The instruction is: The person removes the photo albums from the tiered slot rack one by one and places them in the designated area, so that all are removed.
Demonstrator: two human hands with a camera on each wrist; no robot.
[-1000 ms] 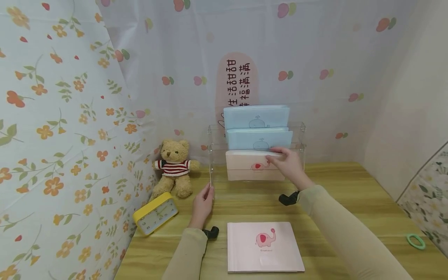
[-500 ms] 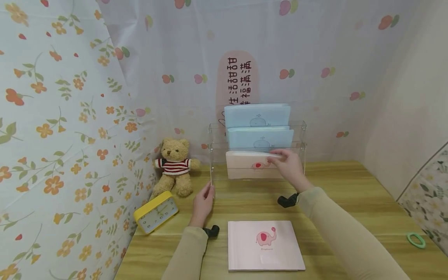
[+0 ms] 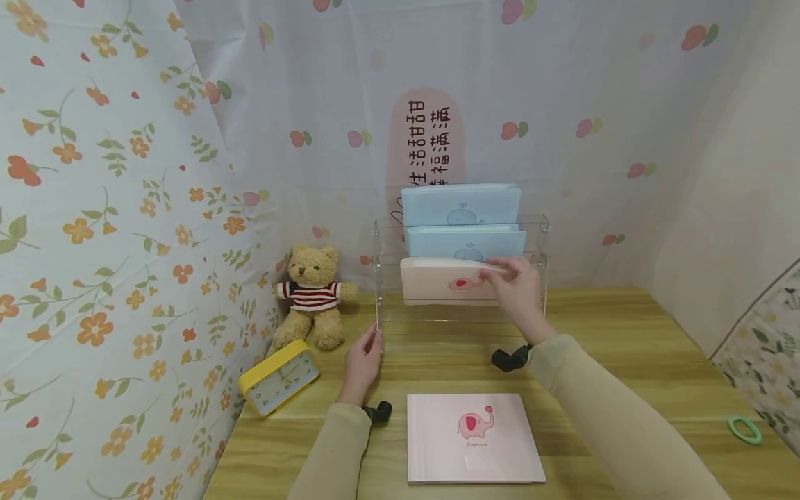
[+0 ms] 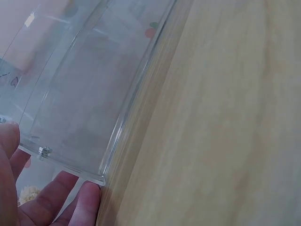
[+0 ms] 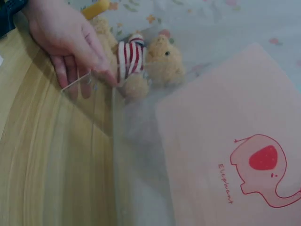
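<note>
A clear acrylic rack (image 3: pixel 540 239) stands at the back of the wooden table (image 3: pixel 625 347). Two blue booklets (image 3: pixel 462 203) sit in its rear tiers. My right hand (image 3: pixel 515 288) pinches the top edge of a pink elephant booklet (image 3: pixel 437 285) in the front tier, lifted partway up. The same pink booklet (image 5: pixel 225 155) fills the right wrist view behind the rack's clear wall (image 5: pixel 115 155). My left hand (image 3: pixel 362 357) holds the rack's front left corner, thumb and fingers on either side of the side wall (image 4: pixel 94 94); its fingers (image 4: pixel 51 200) show at the corner.
A second pink elephant booklet (image 3: pixel 473 437) lies flat on the table near me. A teddy bear (image 3: pixel 310 295) in a striped jumper and a yellow clock (image 3: pixel 278 378) sit at the left by the flowered curtain. A green ring (image 3: pixel 742 429) lies at the far right.
The right hand has raised the pink booklet a little higher in the front tier. The left hand has stayed on the rack's corner.
</note>
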